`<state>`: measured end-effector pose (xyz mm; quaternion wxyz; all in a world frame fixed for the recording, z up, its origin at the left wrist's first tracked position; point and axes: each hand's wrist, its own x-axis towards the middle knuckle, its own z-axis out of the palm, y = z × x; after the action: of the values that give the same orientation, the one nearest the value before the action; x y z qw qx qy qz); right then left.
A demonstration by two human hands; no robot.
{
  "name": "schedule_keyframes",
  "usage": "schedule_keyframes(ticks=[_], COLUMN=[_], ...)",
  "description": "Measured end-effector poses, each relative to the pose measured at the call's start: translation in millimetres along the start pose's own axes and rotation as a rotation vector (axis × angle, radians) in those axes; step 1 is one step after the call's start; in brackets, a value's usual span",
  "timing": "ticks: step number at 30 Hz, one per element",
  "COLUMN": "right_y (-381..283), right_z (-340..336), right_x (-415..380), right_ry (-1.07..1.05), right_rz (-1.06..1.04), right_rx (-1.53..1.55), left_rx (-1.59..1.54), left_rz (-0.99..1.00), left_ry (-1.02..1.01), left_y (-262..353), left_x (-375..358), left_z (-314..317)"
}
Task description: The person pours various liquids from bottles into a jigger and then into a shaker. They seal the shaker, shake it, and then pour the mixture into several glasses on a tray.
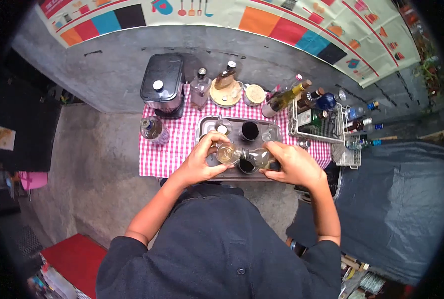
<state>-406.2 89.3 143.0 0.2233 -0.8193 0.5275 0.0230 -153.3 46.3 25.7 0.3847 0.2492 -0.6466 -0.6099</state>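
glass (227, 153) sits between the thumb and fingers of the left hand (198, 160), closed round its sides, with pale liquid visible in it. the right hand (295, 164) grips a rounded clear bottle (260, 158) by its body, and the bottle lies tilted on its side, its threaded neck pointing left at the glass. both are held over the near part of a metal tray (275, 175). on the tray, a dark-filled cup (250, 130) stands just beyond the hands; another dark-filled cup (247, 166) is partly hidden below the bottle. the tray rests on a pink-and-white checked cloth (182, 155). a wire basket (317, 133) at the right holds bottles, one green with a pale label (305, 117) too small to read. the banner (222, 15) on the wall shows printed kitchen tools and coloured squares; its lettering at the upper left is cut off.
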Motion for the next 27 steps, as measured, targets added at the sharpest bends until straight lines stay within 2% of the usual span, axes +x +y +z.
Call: schedule_keyframes(ticks=[2,3,8,11,14,17,21,23,27], right_y=[1.3,-1.7,-6.6,-14.1,-26.9,-46.0,-53.2,-52.9,-56.9], right_z=[10.9,12.1,49.2,71.9,96.6,124.4,163.2,182.0,205.3], right_x=[5.2,8.7,31.5,55.0,84.0,115.3,160.6,183.5,218.8], right_ry=[0.16,0.079,0.258,0.269,0.353,0.387,0.337,0.336,0.303], right_rz=[-0.074,-0.02,-0.086,-0.086,-0.21,-0.154,-0.098,-0.067,0.058], right_rx=[0.089,0.161,0.311,0.34,0.374,0.588,0.556,0.542,0.571], left_rx=[-0.047,-0.063,-0.063,-0.006,-0.004,0.004,-0.057,-0.022,-0.014], left_rz=[0.0,0.016,-0.002,-0.058,-0.106,-0.169,-0.229,-0.167,-0.171], left_ry=[0.019,0.017,0.085,0.169,0.231,0.326,0.348,0.362,0.358], left_y=[4.0,5.5,16.6,15.7,19.5,20.9,15.9,15.5,18.0], left_x=[-1.2,-1.9,-13.5,-29.1,-44.8,-59.3,-72.1,-74.1,-80.6], left_z=[-3.3,-5.1,-23.5,-44.4,-66.5,-90.5,-124.0,-142.2,-184.8])
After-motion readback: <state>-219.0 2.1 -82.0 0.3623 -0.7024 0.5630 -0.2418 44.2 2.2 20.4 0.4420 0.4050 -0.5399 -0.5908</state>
